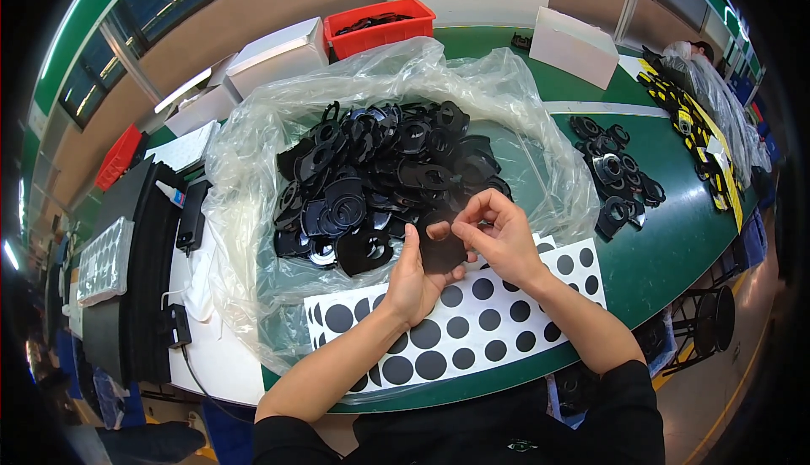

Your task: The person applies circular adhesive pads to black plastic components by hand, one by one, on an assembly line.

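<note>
My left hand (412,289) is closed on a flat black plastic part (442,256) with a round hole near its top, keeping it tilted above the table. Thumb and fingertips of my right hand (504,241) are pinched together by the part's upper right edge; whatever is between them is too small to make out. Beneath both hands lies a white sheet (439,316) with rows of black round stickers. Just beyond, a heap of similar black parts (371,170) rests on a spread clear plastic bag (245,170).
A smaller cluster of black parts (614,170) lies right of the bag on the green table (666,246). Behind stand a red bin (380,28) and white boxes (574,47). At left are a small bottle (171,193) and a black adapter with cable (179,327).
</note>
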`<control>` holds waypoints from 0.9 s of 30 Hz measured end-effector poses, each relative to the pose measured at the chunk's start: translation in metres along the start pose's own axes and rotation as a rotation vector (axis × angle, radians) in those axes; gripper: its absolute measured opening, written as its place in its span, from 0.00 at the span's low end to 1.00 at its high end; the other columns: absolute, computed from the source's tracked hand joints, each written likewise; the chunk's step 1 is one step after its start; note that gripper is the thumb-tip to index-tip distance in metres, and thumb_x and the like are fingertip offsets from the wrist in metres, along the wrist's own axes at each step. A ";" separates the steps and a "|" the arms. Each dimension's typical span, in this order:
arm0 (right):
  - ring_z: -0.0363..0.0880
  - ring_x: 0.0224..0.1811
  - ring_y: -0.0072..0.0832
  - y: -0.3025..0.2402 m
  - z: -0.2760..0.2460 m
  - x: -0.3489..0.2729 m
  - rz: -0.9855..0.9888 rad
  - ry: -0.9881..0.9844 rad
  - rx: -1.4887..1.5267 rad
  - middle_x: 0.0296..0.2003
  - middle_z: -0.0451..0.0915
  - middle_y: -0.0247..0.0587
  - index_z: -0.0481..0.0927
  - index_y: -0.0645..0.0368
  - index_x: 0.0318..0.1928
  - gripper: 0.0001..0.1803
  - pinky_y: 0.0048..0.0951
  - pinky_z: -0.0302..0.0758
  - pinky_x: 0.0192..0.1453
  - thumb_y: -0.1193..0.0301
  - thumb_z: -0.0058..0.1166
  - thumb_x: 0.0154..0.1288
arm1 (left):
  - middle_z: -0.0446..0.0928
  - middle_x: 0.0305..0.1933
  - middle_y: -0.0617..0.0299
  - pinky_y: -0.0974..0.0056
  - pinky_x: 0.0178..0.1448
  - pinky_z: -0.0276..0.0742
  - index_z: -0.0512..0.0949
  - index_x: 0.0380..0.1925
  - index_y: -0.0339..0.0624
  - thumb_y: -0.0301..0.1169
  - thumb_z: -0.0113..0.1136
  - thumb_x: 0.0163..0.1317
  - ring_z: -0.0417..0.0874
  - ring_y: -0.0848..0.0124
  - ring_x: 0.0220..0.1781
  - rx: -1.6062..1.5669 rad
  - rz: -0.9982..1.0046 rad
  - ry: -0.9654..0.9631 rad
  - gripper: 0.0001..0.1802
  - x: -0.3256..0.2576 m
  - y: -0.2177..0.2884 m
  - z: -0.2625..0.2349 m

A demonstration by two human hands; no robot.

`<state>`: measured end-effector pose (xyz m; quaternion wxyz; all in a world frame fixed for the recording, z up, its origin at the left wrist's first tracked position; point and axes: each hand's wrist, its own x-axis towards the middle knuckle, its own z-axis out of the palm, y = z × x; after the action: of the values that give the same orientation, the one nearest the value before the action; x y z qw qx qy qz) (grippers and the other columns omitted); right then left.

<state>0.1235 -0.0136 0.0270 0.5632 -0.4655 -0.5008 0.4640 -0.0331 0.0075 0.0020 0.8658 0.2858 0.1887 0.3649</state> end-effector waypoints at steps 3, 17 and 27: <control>0.73 0.25 0.13 -0.001 0.000 -0.001 -0.012 0.006 -0.013 0.31 0.76 0.34 0.70 0.61 0.37 0.09 0.13 0.71 0.24 0.78 0.57 0.61 | 0.72 0.49 0.59 0.64 0.41 0.71 0.69 0.47 0.47 0.57 0.24 0.72 0.74 0.66 0.44 -0.001 0.005 -0.011 0.30 0.000 0.000 0.000; 0.76 0.29 0.16 0.001 0.005 -0.004 -0.129 0.052 -0.152 0.30 0.78 0.34 0.72 0.62 0.34 0.07 0.21 0.77 0.33 0.79 0.59 0.58 | 0.72 0.45 0.59 0.66 0.36 0.71 0.67 0.47 0.48 0.34 0.48 0.70 0.74 0.68 0.40 -0.007 0.017 0.069 0.08 0.002 -0.005 -0.005; 0.77 0.40 0.37 -0.016 0.008 -0.007 -0.889 0.144 -0.995 0.35 0.80 0.36 0.79 0.59 0.37 0.12 0.34 0.75 0.40 0.75 0.63 0.50 | 0.73 0.42 0.62 0.67 0.35 0.70 0.70 0.46 0.44 0.33 0.47 0.70 0.74 0.71 0.39 0.064 0.072 0.057 0.08 0.001 -0.007 -0.007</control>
<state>0.1157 -0.0221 0.0424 0.4512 -0.4487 -0.7603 -0.1305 -0.0321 0.0070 -0.0080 0.8369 0.3094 0.2142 0.3976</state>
